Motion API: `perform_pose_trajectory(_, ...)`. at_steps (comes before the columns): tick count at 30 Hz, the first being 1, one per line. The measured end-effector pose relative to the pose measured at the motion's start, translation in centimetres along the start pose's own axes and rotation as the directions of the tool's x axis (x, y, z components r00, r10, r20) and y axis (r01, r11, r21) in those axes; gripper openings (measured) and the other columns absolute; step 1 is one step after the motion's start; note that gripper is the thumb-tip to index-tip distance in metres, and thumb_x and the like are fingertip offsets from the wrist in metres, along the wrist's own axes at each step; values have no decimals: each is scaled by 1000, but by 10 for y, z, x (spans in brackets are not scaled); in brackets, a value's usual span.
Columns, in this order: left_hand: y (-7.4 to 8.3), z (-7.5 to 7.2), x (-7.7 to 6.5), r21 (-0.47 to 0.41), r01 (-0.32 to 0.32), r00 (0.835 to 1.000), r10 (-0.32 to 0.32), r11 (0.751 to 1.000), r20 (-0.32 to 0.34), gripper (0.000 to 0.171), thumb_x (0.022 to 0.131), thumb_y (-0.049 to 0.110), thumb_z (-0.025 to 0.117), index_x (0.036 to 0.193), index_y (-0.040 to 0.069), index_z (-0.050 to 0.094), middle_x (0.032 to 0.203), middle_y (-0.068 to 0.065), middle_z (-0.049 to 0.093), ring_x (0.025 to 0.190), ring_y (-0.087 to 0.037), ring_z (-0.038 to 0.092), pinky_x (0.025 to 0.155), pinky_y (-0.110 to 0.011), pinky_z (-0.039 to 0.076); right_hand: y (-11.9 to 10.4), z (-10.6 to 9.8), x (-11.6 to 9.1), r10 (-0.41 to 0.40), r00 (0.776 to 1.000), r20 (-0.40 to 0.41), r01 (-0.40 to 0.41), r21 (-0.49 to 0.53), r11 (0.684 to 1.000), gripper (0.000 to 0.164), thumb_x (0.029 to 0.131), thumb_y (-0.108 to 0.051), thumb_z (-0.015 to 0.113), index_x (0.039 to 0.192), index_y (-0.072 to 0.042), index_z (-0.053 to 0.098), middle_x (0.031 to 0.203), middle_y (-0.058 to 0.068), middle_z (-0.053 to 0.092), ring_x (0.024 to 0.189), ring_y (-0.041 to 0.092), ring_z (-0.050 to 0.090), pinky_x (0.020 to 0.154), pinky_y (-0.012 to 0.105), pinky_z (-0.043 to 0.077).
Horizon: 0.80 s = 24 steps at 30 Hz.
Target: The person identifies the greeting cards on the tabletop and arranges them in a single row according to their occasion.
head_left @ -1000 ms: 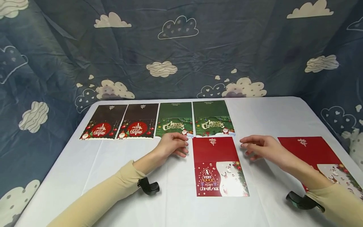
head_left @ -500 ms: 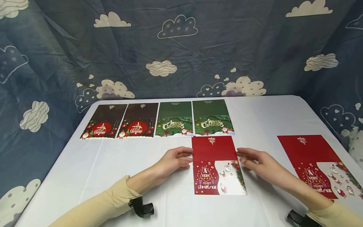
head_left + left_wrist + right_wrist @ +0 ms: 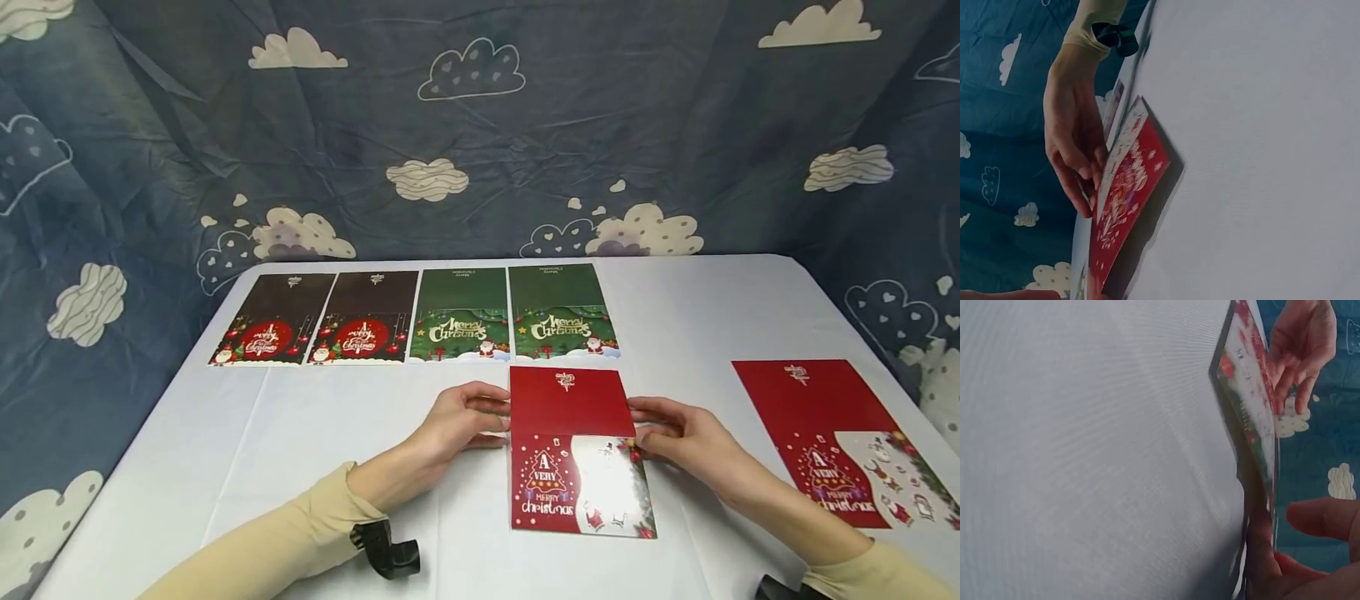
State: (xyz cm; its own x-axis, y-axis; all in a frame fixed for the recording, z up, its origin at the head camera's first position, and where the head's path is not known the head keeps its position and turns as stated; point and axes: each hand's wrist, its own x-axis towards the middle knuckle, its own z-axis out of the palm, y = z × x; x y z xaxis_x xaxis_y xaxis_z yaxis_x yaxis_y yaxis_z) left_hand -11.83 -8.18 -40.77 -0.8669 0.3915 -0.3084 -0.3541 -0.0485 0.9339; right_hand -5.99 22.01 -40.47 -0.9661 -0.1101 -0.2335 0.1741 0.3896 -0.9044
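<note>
A red Christmas card [image 3: 570, 404], laid out unfolded with a white snowman panel at lower right, is between my hands in the head view. My left hand [image 3: 453, 425] holds its left edge, fingertips going under it. At the opposite edge my right hand [image 3: 697, 437] grips with the thumb near the fold and fingers lower down. In the left wrist view the card [image 3: 1125, 194] is tilted, its near edge raised over the cloth with a shadow beneath. The right wrist view shows right-hand fingers [image 3: 1260, 550] under the card's edge.
Two dark brown Christmas cards [image 3: 273, 317] and two green ones [image 3: 461, 317] form a row along the back of the white-covered table [image 3: 300, 433]. Another red card [image 3: 832, 408] lies at the right, beyond the right forearm. Cloud-print fabric [image 3: 600, 125] hangs behind.
Both hands have come down toward me to the card's side edges and taken hold. The card has risen slightly and shifted toward me, away from the green row.
</note>
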Motion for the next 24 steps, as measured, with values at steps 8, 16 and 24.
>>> perform_pose_trajectory(8, -6, 5, 1, -52, 43, 999, -42, 998, 10, 47, 81, -17, 63, 127, -8, 54, 100, -17, 60, 64, -18, 64, 66, -36, 61, 5, 2, 2, -30, 999, -19, 30, -4, 1000, 64, 88, 0, 69, 142, 13, 37, 120, 21, 57, 86, 13, 63, 71, 23, 57)
perform_pose_trajectory(16, -13, 7, 4, -128, 19, 1000, -19, 992, 2, 68, 82, -16, 63, 141, -6, 30, 90, -15, 65, 61, -18, 64, 65, -34, 60, 6, 1, 1, 10, 999, -48, -9, 16, 1000, 54, 89, -4, 70, 135, 12, 47, 105, 14, 62, 82, 11, 65, 70, 24, 57)
perform_pose_trajectory(24, -9, 11, 5, -124, -23, 999, 27, 992, 27, 39, 86, -12, 62, 124, -8, 57, 85, -12, 68, 61, -17, 63, 64, -32, 60, 6, -4, 0, -26, 997, -68, 32, 92, 995, 51, 90, 0, 66, 135, 10, 44, 106, 18, 59, 79, 14, 65, 68, 32, 59)
